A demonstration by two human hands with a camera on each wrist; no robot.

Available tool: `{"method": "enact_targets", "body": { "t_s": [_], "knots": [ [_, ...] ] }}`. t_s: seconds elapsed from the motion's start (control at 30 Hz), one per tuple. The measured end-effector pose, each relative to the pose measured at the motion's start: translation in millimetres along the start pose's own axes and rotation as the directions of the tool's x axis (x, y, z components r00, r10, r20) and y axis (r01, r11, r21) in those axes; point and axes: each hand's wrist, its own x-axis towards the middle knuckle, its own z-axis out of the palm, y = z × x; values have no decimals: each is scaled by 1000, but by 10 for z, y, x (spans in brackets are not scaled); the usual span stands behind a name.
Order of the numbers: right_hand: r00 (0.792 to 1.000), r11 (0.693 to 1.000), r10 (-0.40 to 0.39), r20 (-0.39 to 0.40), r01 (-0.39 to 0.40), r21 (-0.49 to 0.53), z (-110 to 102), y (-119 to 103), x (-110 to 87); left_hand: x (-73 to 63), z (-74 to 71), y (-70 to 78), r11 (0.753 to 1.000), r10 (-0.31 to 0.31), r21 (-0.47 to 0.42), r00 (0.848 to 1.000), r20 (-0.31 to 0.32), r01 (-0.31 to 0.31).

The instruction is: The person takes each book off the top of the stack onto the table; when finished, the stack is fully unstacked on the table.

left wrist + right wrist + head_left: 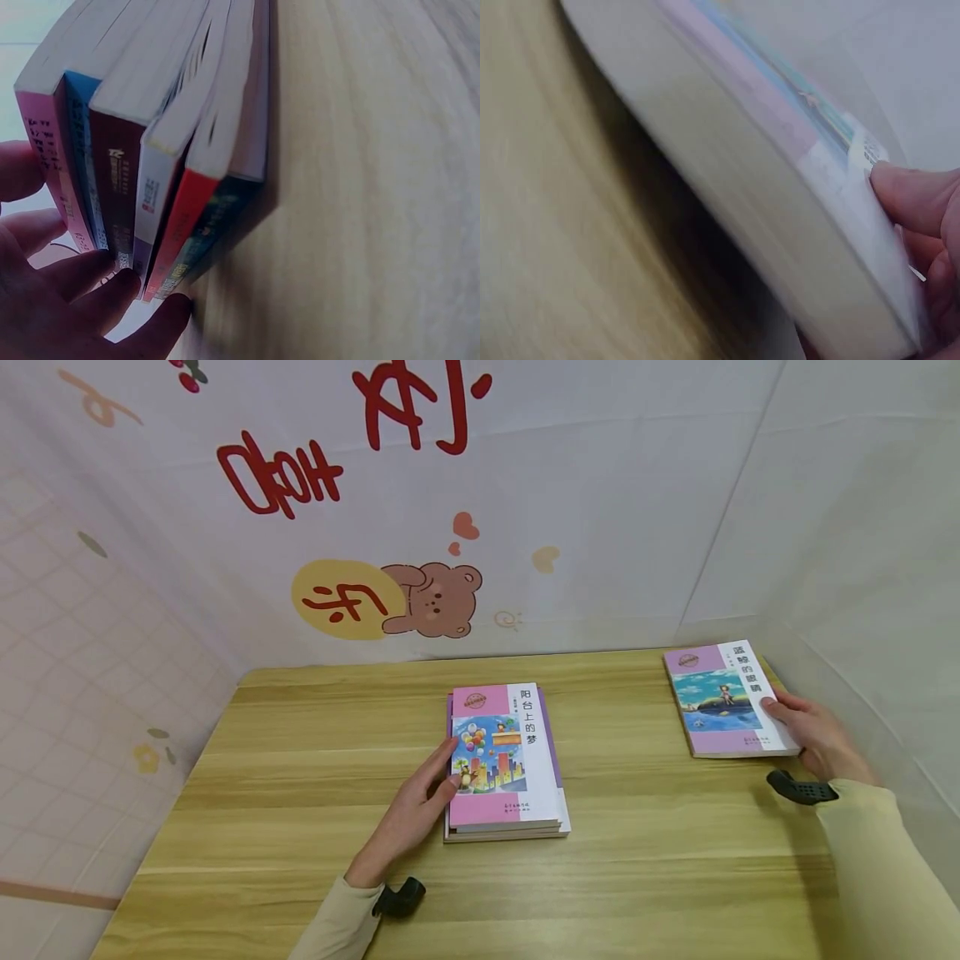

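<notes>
A stack of several paperback books (491,810) lies on the wooden table, a pink-and-white one with a balloon-and-city picture on top. Against its left side rests my left hand (412,806), thumb at the top cover's edge and fingertips along the spines (124,187) in the left wrist view. Further right, my right hand (813,735) grips another pink-and-white paperback book (716,697) by its right edge. Its thumb (919,199) presses the cover while the other fingers go underneath, mostly hidden. A dark gap shows between this book's lower edge and the table in the right wrist view.
The wood-grain table (322,735) extends around the stack. A white printed cloth (600,510) hangs behind the table's back edge, and a pale wall covering (885,635) rises close beside my right hand. A black wrist strap (400,897) sits on my left wrist.
</notes>
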Motion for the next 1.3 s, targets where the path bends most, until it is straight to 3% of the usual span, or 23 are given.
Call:
{"method": "enact_targets", "body": {
  "t_s": [0.07,0.17,0.37,0.8,0.93,1.13,1.3],
  "knots": [
    [999,989,-30,-21,26,-147,-5,-2,14,-6,-4,5,1000,-1,1,1000,-5,1],
    [994,935,-87,-61,60,-351,3,-22,25,-9,-11,17,1000,1,6,1000,-12,-1],
    [988,844,-110,-109,35,-536,8,-49,-4,4,-22,42,1000,-5,0,1000,-12,5],
    [964,733,-211,-164,44,-679,54,-88,-39,26,7,2,1000,12,-21,1000,-7,-12],
    [946,702,-270,-180,66,-709,137,-105,-120,15,12,1,999,16,-32,1000,-6,-16],
    [888,678,-431,-160,202,-707,425,-132,-336,-10,12,12,999,19,-44,1000,-5,-19],
    [860,674,-501,-95,319,-666,782,-218,-524,-12,14,-4,999,7,-47,1000,-15,-8]
  ]
}}
